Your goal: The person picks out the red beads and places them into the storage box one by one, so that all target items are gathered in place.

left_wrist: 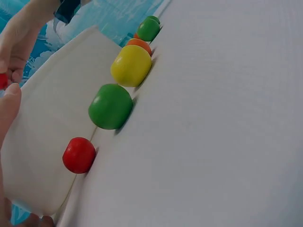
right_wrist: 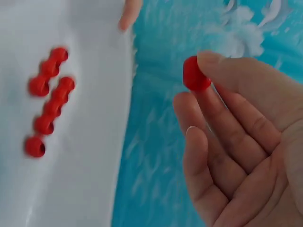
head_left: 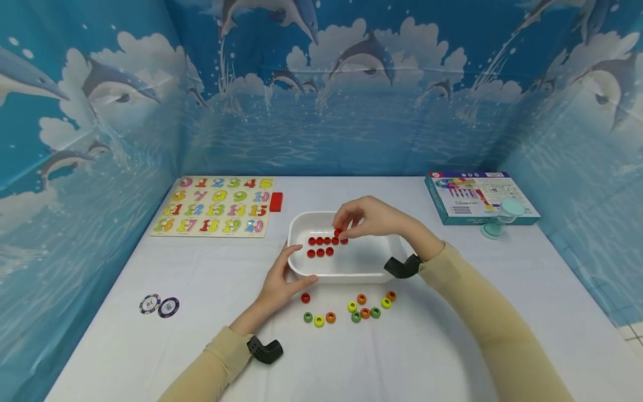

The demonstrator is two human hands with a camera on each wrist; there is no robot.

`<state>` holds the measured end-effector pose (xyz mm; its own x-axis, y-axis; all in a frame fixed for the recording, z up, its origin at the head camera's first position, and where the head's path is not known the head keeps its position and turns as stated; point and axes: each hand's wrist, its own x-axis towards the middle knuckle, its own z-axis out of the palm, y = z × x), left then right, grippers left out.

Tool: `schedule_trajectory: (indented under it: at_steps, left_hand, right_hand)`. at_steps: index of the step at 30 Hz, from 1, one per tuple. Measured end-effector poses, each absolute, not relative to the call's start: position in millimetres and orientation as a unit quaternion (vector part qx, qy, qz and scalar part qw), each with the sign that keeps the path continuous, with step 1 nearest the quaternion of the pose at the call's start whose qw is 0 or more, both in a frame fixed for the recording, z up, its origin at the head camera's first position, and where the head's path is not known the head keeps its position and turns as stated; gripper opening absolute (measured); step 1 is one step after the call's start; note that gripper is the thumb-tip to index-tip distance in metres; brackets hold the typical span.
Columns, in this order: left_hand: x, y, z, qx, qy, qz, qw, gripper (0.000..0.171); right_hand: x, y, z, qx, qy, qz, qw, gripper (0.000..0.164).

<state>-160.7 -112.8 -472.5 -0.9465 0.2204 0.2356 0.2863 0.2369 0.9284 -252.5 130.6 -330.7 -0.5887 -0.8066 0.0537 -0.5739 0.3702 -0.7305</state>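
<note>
A white plastic tray (head_left: 361, 271) stands on the table with red beads (head_left: 320, 253) lined up inside in two rows. Over the tray, my right hand (head_left: 374, 218) pinches one red bead (right_wrist: 195, 74) between thumb and index finger; the other fingers curl loosely. My left hand (head_left: 277, 286) holds the tray's near-left corner, thumb along the front side and fingers at the left rim. Just in front of the tray lies a loose red bead (left_wrist: 79, 155), close to the left thumb. Green (head_left: 308, 317), yellow (head_left: 318, 321) and orange beads (head_left: 330, 317) lie nearer to me.
A number puzzle board (head_left: 213, 206) lies at the back left, with a red block (head_left: 276, 201) beside it. Two round chips (head_left: 168, 307) are at the left. At the back right is a flat box (head_left: 482, 198), with a pale green hourglass-shaped object (head_left: 502, 218) by it.
</note>
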Motion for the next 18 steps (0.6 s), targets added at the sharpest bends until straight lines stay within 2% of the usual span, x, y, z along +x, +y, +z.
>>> schedule_trajectory:
  at_steps: [6,13,18]
  left_hand:
    - [-160.4,-112.5,-473.4,-0.151,-0.790,-0.593,0.026,0.076]
    - [-161.1,-111.6,-474.0,-0.160,-0.786,-0.597,0.029,0.076]
    - [-161.8,-111.8,-474.6,-0.162,-0.786,-0.596,0.035,0.076]
  right_hand:
    - [-278.0,123.2,-347.7,-0.381,0.829,-0.358,0.201,0.020]
    - [-302.7,121.8,-395.6,-0.371,0.828,-0.337,0.251,0.019]
    - [-305.4,119.2,-403.7,-0.364,0.838,-0.303,0.271,0.020]
